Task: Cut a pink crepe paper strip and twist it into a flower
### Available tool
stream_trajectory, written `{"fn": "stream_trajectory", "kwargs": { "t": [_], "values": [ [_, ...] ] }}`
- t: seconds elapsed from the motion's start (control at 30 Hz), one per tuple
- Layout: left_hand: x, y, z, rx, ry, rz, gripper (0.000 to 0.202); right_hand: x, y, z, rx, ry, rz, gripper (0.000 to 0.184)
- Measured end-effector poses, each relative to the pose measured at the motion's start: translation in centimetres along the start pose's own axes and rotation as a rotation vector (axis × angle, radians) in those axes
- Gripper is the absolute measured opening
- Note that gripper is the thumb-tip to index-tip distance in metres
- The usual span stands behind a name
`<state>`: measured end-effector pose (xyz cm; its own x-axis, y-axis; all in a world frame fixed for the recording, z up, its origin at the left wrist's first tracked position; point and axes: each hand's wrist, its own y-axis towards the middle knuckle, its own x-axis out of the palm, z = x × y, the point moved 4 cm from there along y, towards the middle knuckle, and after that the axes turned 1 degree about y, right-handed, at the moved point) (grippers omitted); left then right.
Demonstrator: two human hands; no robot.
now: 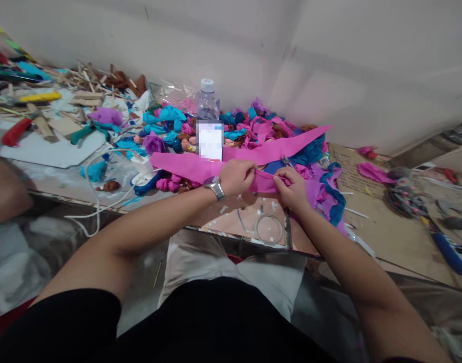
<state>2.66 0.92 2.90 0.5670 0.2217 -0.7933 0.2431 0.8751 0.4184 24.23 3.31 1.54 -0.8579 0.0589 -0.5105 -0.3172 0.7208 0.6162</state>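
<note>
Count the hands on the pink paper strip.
2. The left hand, wearing a watch, pinches the pink paper strip near its middle; the right hand pinches it just beside.

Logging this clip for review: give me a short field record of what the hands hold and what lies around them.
hands: left hand and right hand close together, both pinching the pink strip
wrist: wristwatch on the left
strip: long, running from the left up to the right above the table
behind: water bottle upright, among coloured scraps in blue, pink and purple
near edge: clear ring lying flat
left side: white cable looping over the edge
</note>
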Motion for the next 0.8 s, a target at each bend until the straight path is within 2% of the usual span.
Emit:
{"fn": "stream_trajectory", "kwargs": {
  "t": [0.13, 0.3, 0.4, 0.5, 0.63, 0.8],
  "values": [
    [0.2, -0.1, 0.0, 0.028, -0.065, -0.007, 0.029, 0.3, 0.0, -0.5, -0.037, 0.005, -0.027, 0.014],
    [1.0, -0.5, 0.7, 0.183, -0.104, -0.072, 0.028, 1.0, -0.4, -1.3, -0.076, 0.014, -0.122, 0.014],
    [1.5, -0.7, 0.9, 0.241, -0.076, -0.111, 0.033, 1.1, -0.5, -1.7, -0.087, 0.021, -0.131, 0.017],
    [1.7, -0.6, 0.9, 0.264, -0.087, -0.122, 0.033, 1.0, -0.5, -1.9, -0.101, 0.024, -0.119, 0.018],
    [1.8, -0.6, 0.8, 0.282, -0.106, -0.119, 0.037, 1.3, -0.5, -1.6, -0.101, 0.035, -0.183, 0.019],
    [1.6, -0.5, 0.7, 0.242, -0.095, -0.106, 0.036, 1.5, -0.7, -1.1, -0.075, 0.026, -0.201, 0.018]
  ]
}}
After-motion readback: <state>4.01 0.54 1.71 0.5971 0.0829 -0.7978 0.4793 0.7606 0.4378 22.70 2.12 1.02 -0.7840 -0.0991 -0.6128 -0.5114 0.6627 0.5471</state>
